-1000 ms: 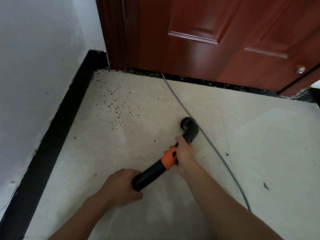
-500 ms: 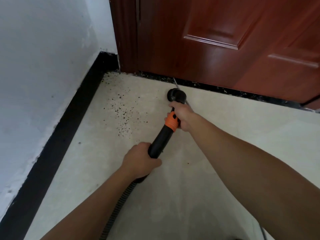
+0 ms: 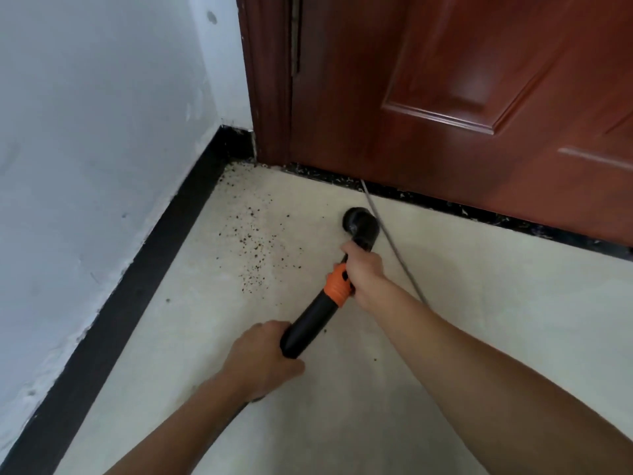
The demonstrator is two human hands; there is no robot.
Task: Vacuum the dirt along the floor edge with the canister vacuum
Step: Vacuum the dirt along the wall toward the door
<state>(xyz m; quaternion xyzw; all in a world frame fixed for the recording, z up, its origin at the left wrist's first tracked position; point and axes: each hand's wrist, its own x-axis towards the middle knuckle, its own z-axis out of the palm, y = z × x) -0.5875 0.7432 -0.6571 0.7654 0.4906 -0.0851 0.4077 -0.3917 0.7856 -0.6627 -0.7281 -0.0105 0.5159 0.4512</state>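
One white wall (image 3: pixel 85 166) fills the left side, with a black skirting strip (image 3: pixel 137 286) along its foot. Just right of that strip, toward the corner, dark dirt specks (image 3: pixel 253 241) lie scattered over the pale floor (image 3: pixel 513 286), thickest in a band running from the corner toward the middle.

Next comes the left hand (image 3: pixel 263 358), fingers curled round the rear end of the black vacuum wand (image 3: pixel 308 327). The hose behind it is hidden under the forearm, and the canister is out of view. The wand slants up and right to an orange collar (image 3: pixel 339 286), where the right hand (image 3: pixel 364 272) grips it, wrapped round the neck just behind the round nozzle (image 3: pixel 359 222).

The nozzle sits low, right of the dirt and near the black threshold (image 3: pixel 445 207) under the red-brown door (image 3: pixel 445 97); whether it touches the floor I cannot tell. A thin grey cord (image 3: pixel 394 248) runs past its right side.

The wand looks like rigid, light plastic, so the forward grip should steer it well, while the rear grip likely takes the drag of the flexible hose.
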